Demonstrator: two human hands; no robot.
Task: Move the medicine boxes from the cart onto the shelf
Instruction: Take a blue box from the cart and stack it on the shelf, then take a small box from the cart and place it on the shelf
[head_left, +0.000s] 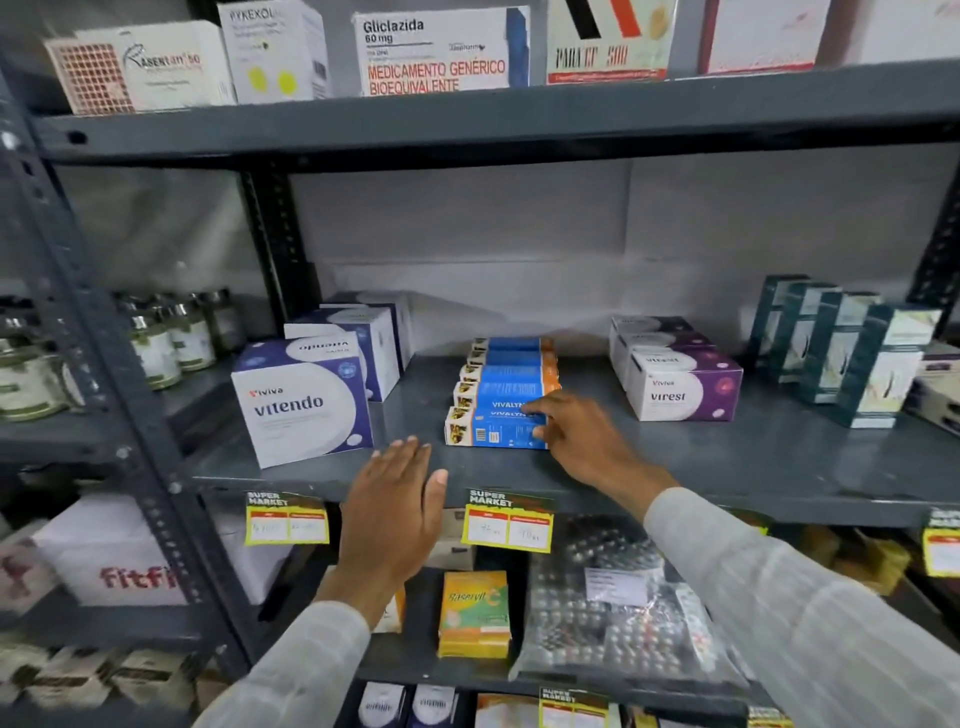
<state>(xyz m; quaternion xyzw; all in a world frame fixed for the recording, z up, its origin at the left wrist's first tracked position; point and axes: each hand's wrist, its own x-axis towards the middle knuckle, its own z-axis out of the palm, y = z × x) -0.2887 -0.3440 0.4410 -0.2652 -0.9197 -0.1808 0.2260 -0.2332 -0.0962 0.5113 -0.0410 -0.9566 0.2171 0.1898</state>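
Gripping hand: the right hand (582, 439) has its fingers curled round the right end of the front blue box (493, 428), thumb low on the end face, fingertips on top.
Right arm: reaches in from the lower right, pale striped sleeve (779, 597) to the wrist, hand palm down over the shelf board.
Free hand: the left hand (392, 519) is spread flat, fingers together and straight, holding nothing, palm facing the shelf edge.
Left arm: rises from the bottom centre-left, fingertips just short of the shelf lip.
Blue box: lies flat on the grey middle shelf (727, 467), the nearest of a row of blue boxes (511, 371) running back.
Neighbours: a Vitendo box (301, 405) stands to the left, a Virest box (683, 392) to the right, both apart from the row.
Cart: not in view.
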